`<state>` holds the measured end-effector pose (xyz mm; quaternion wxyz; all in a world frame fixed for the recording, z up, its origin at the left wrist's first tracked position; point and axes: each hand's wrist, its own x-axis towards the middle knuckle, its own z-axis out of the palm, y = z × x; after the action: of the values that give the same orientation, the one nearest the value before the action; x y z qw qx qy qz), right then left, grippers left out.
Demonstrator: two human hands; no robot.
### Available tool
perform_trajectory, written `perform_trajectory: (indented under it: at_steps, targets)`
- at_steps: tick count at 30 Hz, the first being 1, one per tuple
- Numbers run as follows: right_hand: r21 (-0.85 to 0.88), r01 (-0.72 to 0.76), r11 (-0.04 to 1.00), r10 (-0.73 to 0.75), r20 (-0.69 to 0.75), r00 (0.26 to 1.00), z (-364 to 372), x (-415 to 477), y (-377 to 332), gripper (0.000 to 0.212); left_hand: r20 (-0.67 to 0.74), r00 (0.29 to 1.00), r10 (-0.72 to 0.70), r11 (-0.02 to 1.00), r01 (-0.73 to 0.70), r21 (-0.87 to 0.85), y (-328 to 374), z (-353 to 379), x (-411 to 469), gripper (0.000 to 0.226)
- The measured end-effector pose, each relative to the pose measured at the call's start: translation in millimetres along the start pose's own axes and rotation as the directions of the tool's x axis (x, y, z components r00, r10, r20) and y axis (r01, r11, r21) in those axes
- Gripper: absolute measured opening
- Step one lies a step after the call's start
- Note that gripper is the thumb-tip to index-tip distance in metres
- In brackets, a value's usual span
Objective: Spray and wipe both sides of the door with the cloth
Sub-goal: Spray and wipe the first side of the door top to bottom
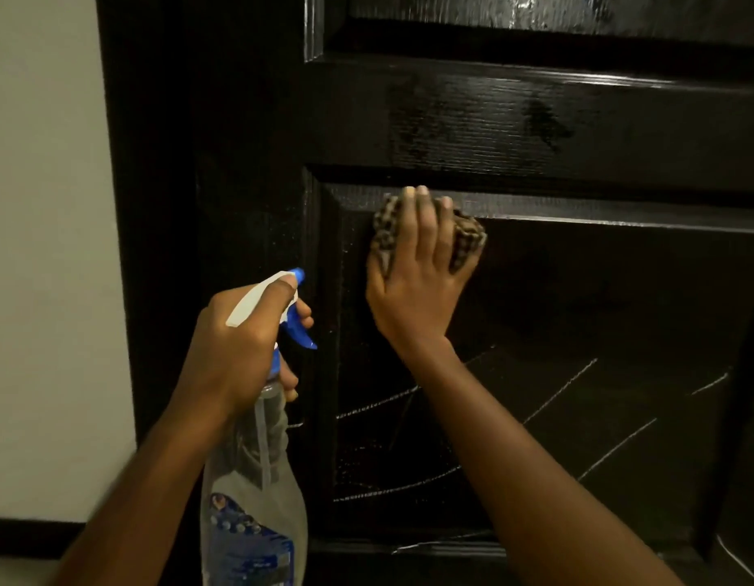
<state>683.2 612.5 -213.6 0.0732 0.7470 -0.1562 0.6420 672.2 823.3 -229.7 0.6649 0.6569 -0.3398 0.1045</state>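
right hand [417, 285]: fingers spread, pressing cloth [466, 238] to door [536, 133], wiping | left hand [244, 332]: gripping spray bottle [257, 480], nozzle doorward, ready

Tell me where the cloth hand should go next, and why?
Probably slide the cloth down the door. The right hand presses it at the panel's top left corner, and pale streaks show lower down. The left hand holds the bottle ready.
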Motion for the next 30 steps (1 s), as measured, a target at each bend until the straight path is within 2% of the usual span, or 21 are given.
perform_trajectory:
  at_steps: [2, 5, 8, 12, 14, 15, 17, 19, 21, 23, 24, 26, 27, 28, 29, 30]
  targets:
    - [-0.04, 0.2, 0.979, -0.198, 0.048, 0.979, 4, 3, -12, 0.076, -0.023, 1.0, 0.008, 1.0, -0.007, 0.02, 0, -5, 0, 0.041]
    - [-0.077, 0.406, 0.911, -0.398, 0.1, 0.912, 6, 6, -17, 0.073, -0.045, 0.999, 0.014, 0.999, -0.012, 0.037, 0, -8, -2, 0.042]
    - [-0.083, 0.624, 0.777, -0.604, 0.183, 0.776, 8, -18, -3, 0.071, -0.051, 0.999, 0.016, 0.999, -0.015, 0.036, -1, -10, -4, 0.041]
    - [-0.074, 0.794, 0.604, -0.753, 0.273, 0.599, 6, -67, 35, 0.068, -0.053, 0.999, -0.003, 1.0, 0.004, 0.024, -5, -12, -6, 0.041]
    - [-0.054, 0.839, 0.541, -0.795, 0.292, 0.532, 3, -59, 46, 0.067, -0.043, 0.999, -0.009, 1.0, 0.01, 0.028, -7, -9, -7, 0.041]
    - [-0.049, 0.831, 0.555, -0.789, 0.286, 0.544, 1, -46, 46, 0.067, -0.037, 0.999, -0.014, 0.999, 0.015, 0.031, -8, -7, -7, 0.041]
    - [-0.058, 0.724, 0.688, -0.698, 0.222, 0.681, -5, -14, 36, 0.067, -0.026, 0.999, -0.02, 0.999, 0.02, 0.031, -11, -2, -5, 0.041]
    - [-0.086, 0.547, 0.833, -0.533, 0.141, 0.834, -6, 9, 21, 0.068, -0.025, 1.0, -0.018, 1.0, 0.019, 0.024, -13, 2, -4, 0.041]
    - [-0.096, 0.412, 0.906, -0.405, 0.085, 0.91, -3, 8, 9, 0.069, -0.03, 1.0, -0.01, 1.0, 0.011, 0.021, -14, 4, -4, 0.041]
    - [-0.076, 0.432, 0.899, -0.425, 0.092, 0.901, 3, -16, 6, 0.07, -0.03, 0.999, -0.012, 1.0, 0.012, 0.015, -16, 6, -5, 0.041]
    - [-0.062, 0.521, 0.851, -0.512, 0.117, 0.851, 5, -33, 12, 0.069, -0.031, 0.999, -0.015, 1.0, 0.016, 0.008, -16, 8, -6, 0.04]
    - [-0.055, 0.716, 0.696, -0.696, 0.189, 0.692, 6, -63, 35, 0.066, -0.028, 0.999, -0.022, 1.0, 0.023, 0.012, -17, 11, -8, 0.038]
    - [-0.056, 0.765, 0.641, -0.742, 0.211, 0.637, 3, -70, 51, 0.065, -0.021, 1.0, -0.023, 1.0, 0.024, 0.016, -17, 13, -9, 0.038]
    - [-0.052, 0.77, 0.636, -0.747, 0.209, 0.631, -2, -71, 66, 0.066, -0.009, 1.0, -0.024, 1.0, 0.024, 0.014, -18, 15, -10, 0.038]
    - [-0.046, 0.734, 0.678, -0.715, 0.19, 0.673, -8, -67, 80, 0.067, 0.005, 1.0, -0.025, 1.0, 0.025, 0.01, -18, 18, -12, 0.039]
    - [-0.047, 0.659, 0.75, -0.646, 0.162, 0.746, -14, -60, 95, 0.07, 0.016, 1.0, -0.024, 1.0, 0.024, 0.008, -19, 20, -12, 0.04]
